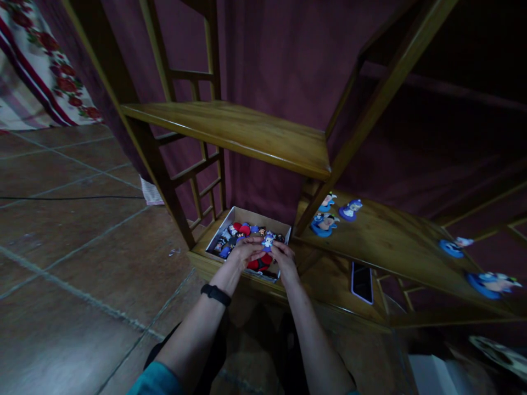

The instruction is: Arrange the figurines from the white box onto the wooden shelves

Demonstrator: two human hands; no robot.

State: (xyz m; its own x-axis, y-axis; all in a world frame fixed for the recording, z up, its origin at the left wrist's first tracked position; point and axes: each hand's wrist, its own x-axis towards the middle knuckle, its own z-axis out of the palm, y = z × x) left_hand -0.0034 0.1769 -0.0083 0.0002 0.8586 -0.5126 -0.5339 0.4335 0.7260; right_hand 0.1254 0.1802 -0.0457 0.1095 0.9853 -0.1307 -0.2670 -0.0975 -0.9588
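Note:
Over an open cardboard box [281, 226] on the low shelf, both hands hold one small purple-and-white figurine [268, 241] between them. My left hand [246, 251] grips it from the left, fingers closed at its side. From the right, my right hand [283, 257] pinches its lower part. Inside the box lie several small figurines [230, 236] in red, blue, white and black, jumbled together. The hands hide part of the box's front and some of what lies in it.
Above the box juts a wooden shelf board [239, 131]. On the right-hand shelf [382, 236] stand several figurines, among them a purple one [350, 209] and a blue-based one [324, 224]. A phone [362, 282] lies on the lower board. A slanting post [354, 142] divides the sections.

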